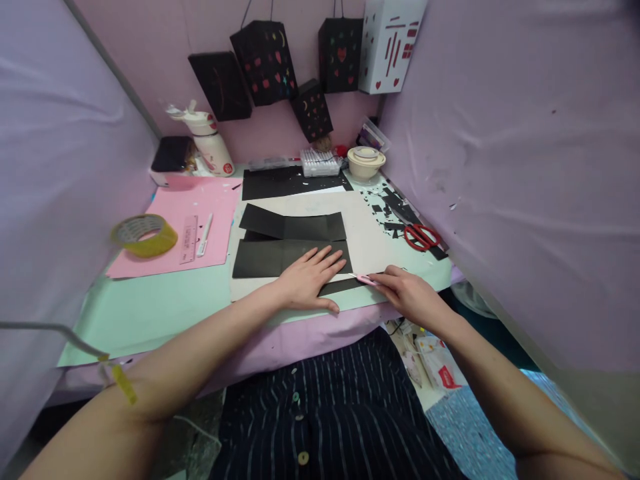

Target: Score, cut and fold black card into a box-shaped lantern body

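On the bench (pixel 200 303), a roll of yellow tape (pixel 159 247) sits at 9 o'clock from the creased black card (pixel 260 259), on pink paper (pixel 220 200), followed by a pink ruler (pixel 189 241) and a white pen (pixel 205 233). The black card itself lies mid-bench on a pale board (pixel 370 227). At its 5 o'clock, the left hand (pixel 311 278) rests palm down on it, fingers spread. At 4 o'clock, the right hand (pixel 407 295) grips a pink cutter (pixel 367 280), tip near the card's corner. Red scissors (pixel 421 237) lie at 3 o'clock beside black scraps (pixel 393 227).
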`<state>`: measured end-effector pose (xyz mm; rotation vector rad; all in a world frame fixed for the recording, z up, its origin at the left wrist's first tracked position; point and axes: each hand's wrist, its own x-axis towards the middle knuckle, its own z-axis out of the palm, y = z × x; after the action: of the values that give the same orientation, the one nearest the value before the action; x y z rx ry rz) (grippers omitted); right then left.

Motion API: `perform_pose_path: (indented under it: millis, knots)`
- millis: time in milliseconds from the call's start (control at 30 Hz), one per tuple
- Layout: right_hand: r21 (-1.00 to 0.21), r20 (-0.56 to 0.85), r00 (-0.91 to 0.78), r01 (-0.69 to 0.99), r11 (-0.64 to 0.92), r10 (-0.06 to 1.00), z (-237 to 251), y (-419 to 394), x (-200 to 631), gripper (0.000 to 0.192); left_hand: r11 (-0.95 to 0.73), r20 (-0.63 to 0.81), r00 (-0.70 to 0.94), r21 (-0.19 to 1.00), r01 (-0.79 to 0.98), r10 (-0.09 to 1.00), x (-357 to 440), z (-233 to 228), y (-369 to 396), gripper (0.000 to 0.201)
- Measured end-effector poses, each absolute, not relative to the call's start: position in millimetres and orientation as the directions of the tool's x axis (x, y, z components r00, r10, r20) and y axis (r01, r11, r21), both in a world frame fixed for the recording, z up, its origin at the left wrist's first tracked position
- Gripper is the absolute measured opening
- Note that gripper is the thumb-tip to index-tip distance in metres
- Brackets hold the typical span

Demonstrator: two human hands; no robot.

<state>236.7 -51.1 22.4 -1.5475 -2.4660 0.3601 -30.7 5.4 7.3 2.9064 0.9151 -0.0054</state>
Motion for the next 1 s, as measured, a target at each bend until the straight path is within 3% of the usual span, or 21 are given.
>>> perform_pose_path:
  millis: [300,567,867,1000]
  knots:
    - [-0.394,0.041,-0.387,0.841,0.371,0.921,24.8,-59.4,230.8,0.037,-0.82,-0.026,0.823,0.078,0.567,0.567,-30.9,6.0,6.6,0.107]
    - [-0.256,0.039,-0.33,0.909,0.329,0.943,19.4,-62.8,216.0,0.037,-0.817,-0.022,0.82,0.079,0.571,0.571,-30.5,6.1,5.7,0.108]
    - [-0.246,0.033,-0.341,0.908,0.339,0.939,26.3,-70.3,210.8,0.036,-0.812,-0.014,0.816,0.089,0.576,0.577,-30.7,4.8,5.9,0.107]
    - [-0.235,0.038,-0.32,0.918,0.32,0.947,24.6,-67.2,210.3,0.035,-0.773,-0.018,0.779,0.114,0.625,0.627,-22.7,3.5,-0.5,0.111]
